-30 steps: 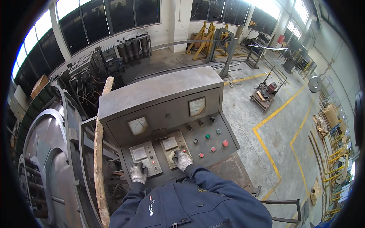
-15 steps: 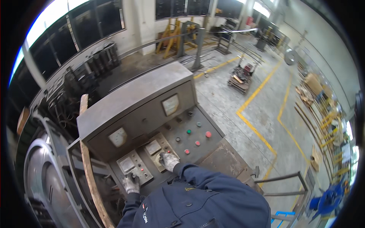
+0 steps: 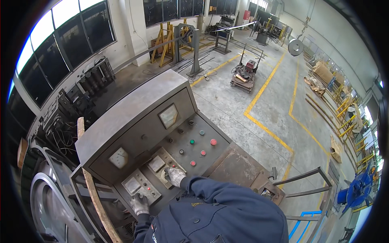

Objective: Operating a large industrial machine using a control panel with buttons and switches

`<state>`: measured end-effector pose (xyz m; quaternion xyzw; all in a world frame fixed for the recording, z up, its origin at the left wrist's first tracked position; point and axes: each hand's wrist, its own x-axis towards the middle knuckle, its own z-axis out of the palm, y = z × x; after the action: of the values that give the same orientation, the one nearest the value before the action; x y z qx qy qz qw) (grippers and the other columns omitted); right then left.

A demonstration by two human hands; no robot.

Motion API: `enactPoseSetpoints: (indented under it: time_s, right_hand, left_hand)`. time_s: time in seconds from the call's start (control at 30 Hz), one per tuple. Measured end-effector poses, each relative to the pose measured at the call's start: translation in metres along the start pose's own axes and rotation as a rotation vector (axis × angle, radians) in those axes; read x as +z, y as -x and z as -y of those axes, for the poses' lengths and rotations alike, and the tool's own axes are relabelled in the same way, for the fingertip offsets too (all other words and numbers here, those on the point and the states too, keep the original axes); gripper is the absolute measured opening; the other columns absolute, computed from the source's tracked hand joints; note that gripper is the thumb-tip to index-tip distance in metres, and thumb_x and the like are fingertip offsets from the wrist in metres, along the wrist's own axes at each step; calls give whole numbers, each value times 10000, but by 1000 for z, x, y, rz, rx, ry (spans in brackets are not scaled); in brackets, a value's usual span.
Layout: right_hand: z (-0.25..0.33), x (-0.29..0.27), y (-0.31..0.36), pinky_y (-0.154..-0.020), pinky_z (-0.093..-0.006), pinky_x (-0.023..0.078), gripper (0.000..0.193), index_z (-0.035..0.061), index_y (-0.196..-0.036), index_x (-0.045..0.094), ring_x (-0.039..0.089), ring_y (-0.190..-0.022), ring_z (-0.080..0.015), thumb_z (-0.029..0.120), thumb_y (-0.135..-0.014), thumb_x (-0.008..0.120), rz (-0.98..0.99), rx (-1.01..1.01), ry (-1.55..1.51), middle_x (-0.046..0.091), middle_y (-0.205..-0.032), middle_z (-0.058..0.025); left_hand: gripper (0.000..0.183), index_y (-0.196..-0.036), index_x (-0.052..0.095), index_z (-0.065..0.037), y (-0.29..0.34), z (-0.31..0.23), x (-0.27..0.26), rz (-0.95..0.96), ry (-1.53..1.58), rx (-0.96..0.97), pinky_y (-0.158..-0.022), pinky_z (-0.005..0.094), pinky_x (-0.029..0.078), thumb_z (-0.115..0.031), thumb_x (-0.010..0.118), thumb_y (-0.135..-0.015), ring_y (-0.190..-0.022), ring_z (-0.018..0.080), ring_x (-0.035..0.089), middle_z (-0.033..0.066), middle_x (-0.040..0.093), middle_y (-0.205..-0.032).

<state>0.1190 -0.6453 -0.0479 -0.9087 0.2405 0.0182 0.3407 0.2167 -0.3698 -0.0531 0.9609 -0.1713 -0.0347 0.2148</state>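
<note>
A sloping grey control console (image 3: 133, 107) stands in front of me, with two meters set in its upright face. My left hand (image 3: 140, 205), in a grey-white work glove, has its fingers around a dark knob (image 3: 140, 195) on the left control module (image 3: 131, 184). My right hand (image 3: 176, 177), gloved alike, grips at the round pale dial (image 3: 164, 176) of the neighbouring module (image 3: 156, 164); the fingers partly cover its knob. To the right of both hands are several push buttons, among them a green one (image 3: 192, 142) and a larger red one (image 3: 213, 142).
A wooden pole (image 3: 96, 198) and metal frame flank the console's left side, beside a large round machine part (image 3: 50, 208). A railing (image 3: 304, 177) is at right. Farther off stand a loaded cart (image 3: 244, 75) and a hanging metal coil (image 3: 296, 47). A blue fan-like machine (image 3: 356, 190) sits far right.
My view has turned slightly, so the console and the workshop sit farther left in it. Both gloved hands stay at the same two controls.
</note>
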Motion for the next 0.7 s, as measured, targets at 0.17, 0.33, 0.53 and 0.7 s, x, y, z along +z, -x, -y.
enactPoseSetpoints:
  time_s: [0.17,0.33,0.53,0.7]
  right_hand:
    - [2,-2,-1,-874,-499,561,408,90,-1277,622,707,-1025,-389,263,-916,701,20,3,8,724,-1095,-203]
    - [-2,2,-2,-876,-496,560,401,93,-1272,626,708,-1028,-385,265,-917,701,9,9,-4,726,-1098,-198]
    - [-4,2,0,-865,-501,563,401,93,-1272,622,711,-1015,-388,270,-920,696,-17,-16,-5,727,-1085,-199]
    - [-1,0,-2,-868,-507,569,440,94,-1317,606,717,-1006,-383,257,-917,685,25,-2,17,730,-1096,-204]
  left_hand:
    - [401,-1166,678,-83,1,10,8,-29,6,24,-1044,535,443,-243,762,-809,-1176,452,560,260,621,-1211]
    - [414,-1189,641,-112,3,-5,-4,25,45,-22,-1113,550,404,-194,782,-809,-1287,510,491,296,569,-1290]
    - [394,-1157,680,-93,2,2,4,-51,-5,45,-1030,526,453,-245,770,-805,-1164,438,564,240,606,-1201]
    - [370,-1144,687,-87,1,2,2,-29,12,23,-1037,527,446,-225,758,-808,-1166,440,561,248,612,-1187]
